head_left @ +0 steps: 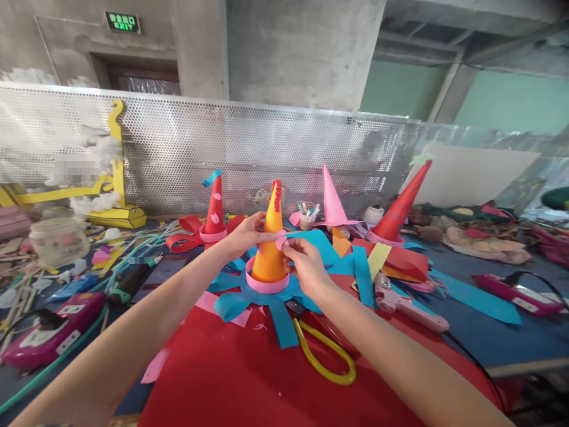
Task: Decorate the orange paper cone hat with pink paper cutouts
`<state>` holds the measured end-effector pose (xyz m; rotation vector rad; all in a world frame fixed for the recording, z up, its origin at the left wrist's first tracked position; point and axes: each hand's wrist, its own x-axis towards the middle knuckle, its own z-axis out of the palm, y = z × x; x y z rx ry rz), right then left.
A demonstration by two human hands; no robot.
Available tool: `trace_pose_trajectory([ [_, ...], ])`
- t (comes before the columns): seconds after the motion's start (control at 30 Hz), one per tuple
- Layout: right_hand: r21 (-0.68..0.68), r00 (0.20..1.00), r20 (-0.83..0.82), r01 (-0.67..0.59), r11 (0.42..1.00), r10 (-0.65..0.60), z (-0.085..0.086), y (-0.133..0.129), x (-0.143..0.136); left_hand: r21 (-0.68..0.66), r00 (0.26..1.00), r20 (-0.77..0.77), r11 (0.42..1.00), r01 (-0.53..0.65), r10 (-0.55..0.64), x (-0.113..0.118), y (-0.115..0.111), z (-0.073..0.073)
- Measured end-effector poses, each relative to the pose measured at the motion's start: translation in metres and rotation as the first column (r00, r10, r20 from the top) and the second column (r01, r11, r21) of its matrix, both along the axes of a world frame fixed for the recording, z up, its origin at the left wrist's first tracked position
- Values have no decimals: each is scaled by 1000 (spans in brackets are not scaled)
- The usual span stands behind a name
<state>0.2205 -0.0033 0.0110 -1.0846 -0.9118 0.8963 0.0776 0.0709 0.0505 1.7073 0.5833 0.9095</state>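
Note:
In the middle of the head view stands a yellow-orange cone hat (270,261) with a red trim at its tip, a pink band round its base and blue strips spread out below. My left hand (251,230) is on the cone's left side, its fingers curled against it. A small pink paper piece (281,239) lies against the cone's front right, pinched by my right hand (304,261). The left thumb reaches across the cone towards that piece. Under the right forearm lie scissors with yellow handles (326,354), on red sheet material (249,379).
A pink glue gun (409,308) lies to the right. Other cone hats, red (214,210), pink (334,201) and red (402,204), stand behind. Purple power strips (56,332) (520,293) lie at both sides. A perforated metal screen (275,142) closes off the back.

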Motion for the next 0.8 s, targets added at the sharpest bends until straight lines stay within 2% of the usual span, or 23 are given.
trace_pose_trajectory([
  [0.27,23,999,51,17,1000,-18,-3,4,-2,93,991,41,987,-134,131,9,-5,-9],
  [0.43,78,993,102,46,996,-54,-12,8,4,97,989,47,985,-143,139,9,-10,-9],
  [0.53,141,985,164,34,989,-58,-11,6,12,93,994,38,990,-109,106,6,-12,-2],
  [0.7,210,951,308,-72,975,3,4,-7,17,74,997,49,996,49,-53,2,-7,12],
  [0.8,232,930,368,-74,970,-17,4,-11,14,51,992,50,992,115,-118,1,-2,12],
])
